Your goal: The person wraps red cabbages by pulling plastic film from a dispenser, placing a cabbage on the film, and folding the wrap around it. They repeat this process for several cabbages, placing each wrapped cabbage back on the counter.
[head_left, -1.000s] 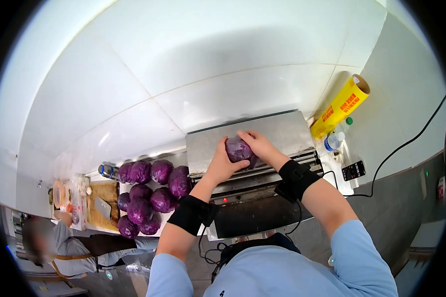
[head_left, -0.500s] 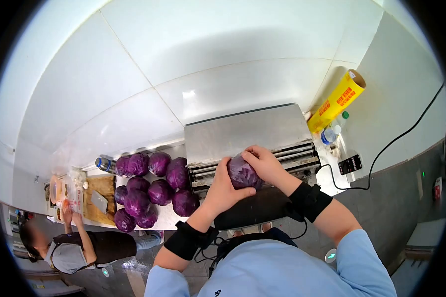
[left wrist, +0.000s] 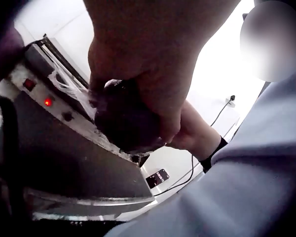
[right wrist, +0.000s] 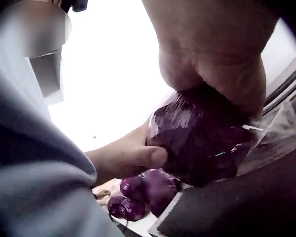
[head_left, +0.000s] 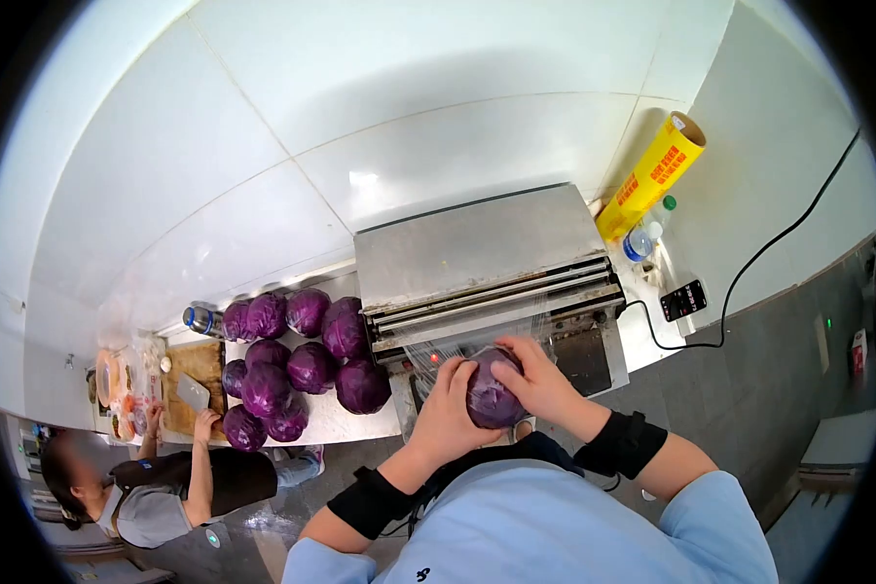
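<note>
A red cabbage (head_left: 493, 394) is gripped between both hands in front of the wrapping machine (head_left: 477, 238), close to the body. My left hand (head_left: 448, 417) curls round its left side, and my right hand (head_left: 547, 391) holds it from the upper right. Clear plastic film (head_left: 477, 336) stretches from the machine's rollers to the cabbage. In the right wrist view, shiny film covers the cabbage (right wrist: 202, 133), with the left thumb against its side. The left wrist view shows the cabbage (left wrist: 126, 118) dark beneath the hand, film (left wrist: 71, 89) trailing from it.
Several red cabbages (head_left: 266, 389) crowd the counter to the left, beside a chopping board (head_left: 197, 375) with a cleaver (head_left: 193, 392). Another person (head_left: 156, 496) stands there. Right of the machine are a yellow film roll (head_left: 652, 177), bottles (head_left: 640, 241), a phone (head_left: 683, 301) and a black cable (head_left: 749, 282).
Both hands have drawn the cabbage from over the machine's top toward the body, and film now stretches out behind it. The other person has turned and shifted their arms at the chopping board.
</note>
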Motion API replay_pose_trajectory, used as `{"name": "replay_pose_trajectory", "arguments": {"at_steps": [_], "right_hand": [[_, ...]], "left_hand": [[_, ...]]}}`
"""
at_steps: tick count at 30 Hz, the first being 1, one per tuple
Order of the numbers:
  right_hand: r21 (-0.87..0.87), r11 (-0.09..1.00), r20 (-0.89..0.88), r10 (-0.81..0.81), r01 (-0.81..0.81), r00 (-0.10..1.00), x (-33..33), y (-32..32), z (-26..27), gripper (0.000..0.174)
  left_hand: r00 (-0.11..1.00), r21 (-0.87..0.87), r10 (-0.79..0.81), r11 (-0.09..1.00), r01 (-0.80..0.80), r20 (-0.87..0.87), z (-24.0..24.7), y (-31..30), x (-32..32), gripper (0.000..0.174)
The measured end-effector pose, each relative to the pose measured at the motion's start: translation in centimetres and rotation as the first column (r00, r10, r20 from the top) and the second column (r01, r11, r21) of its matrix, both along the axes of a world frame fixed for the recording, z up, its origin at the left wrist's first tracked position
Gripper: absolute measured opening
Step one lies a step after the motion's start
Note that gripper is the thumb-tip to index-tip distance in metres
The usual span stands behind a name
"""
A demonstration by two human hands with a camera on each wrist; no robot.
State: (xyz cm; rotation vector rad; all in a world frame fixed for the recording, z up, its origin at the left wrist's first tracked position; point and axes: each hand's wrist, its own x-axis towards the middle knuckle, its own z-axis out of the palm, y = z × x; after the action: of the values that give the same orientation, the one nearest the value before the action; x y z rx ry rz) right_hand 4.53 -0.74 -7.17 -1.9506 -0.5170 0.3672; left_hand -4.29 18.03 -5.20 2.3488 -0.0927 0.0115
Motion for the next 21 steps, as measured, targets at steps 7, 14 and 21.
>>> {"name": "replay_pose_trajectory", "arguments": {"at_steps": [7,14,21], "right_hand": [[-0.446,0.806,0.405,0.569,-0.389,0.716,1.3,-3.6,3.8,0.107],[-0.269,0.854,0.535,0.516,-0.444,0.669,2.1,-1.7,-0.5,0.095],[-0.275,0.849,0.338,0.524,-0.451,0.782,0.8,-1.9,-1.1,0.1]], "left_hand": [[0.999,0.014,0.03,0.999,-0.03,-0.045,-0.8,0.3,0.8,0.104],[0.988,0.019,0.054,0.998,-0.052,-0.143,-0.3,-0.1,1.2,0.109],[0.995,0.102,0.002,0.995,0.008,-0.096,-1.1,0.2,0.1,0.103]]}}
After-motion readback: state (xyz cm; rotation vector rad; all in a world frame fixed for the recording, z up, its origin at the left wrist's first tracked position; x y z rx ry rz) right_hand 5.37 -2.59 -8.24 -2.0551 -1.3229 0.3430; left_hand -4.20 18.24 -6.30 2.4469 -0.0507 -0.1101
